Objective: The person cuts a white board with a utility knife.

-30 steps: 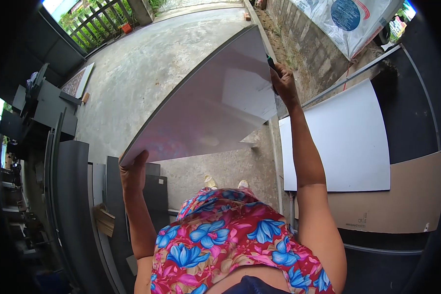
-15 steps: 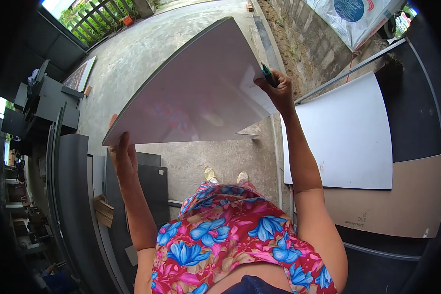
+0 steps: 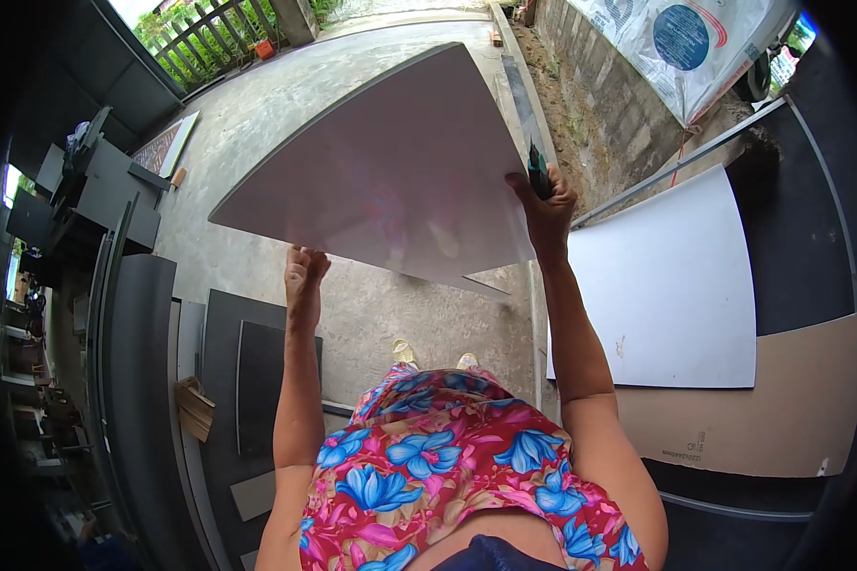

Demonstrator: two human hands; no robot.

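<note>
I hold a large pale grey-white board (image 3: 390, 162) flat in front of me, above a concrete floor. My left hand (image 3: 305, 274) grips its near edge from below. My right hand (image 3: 546, 205) clasps the board's right edge together with a thin dark green tool (image 3: 537, 173) that sticks up from the fist. The board hides most of the floor behind it.
A white sheet (image 3: 662, 285) lies on a brown cardboard panel (image 3: 781, 400) on a dark table at the right. Dark grey panels (image 3: 248, 371) lie on the floor at the left, beside stacked dark boards (image 3: 133, 381). A stone wall (image 3: 609, 105) and a printed sack (image 3: 686, 43) stand beyond.
The board has swung level and turned, its left corner dropping away from me. My left hand slid right along the near edge, toward the middle. My right hand kept its grip.
</note>
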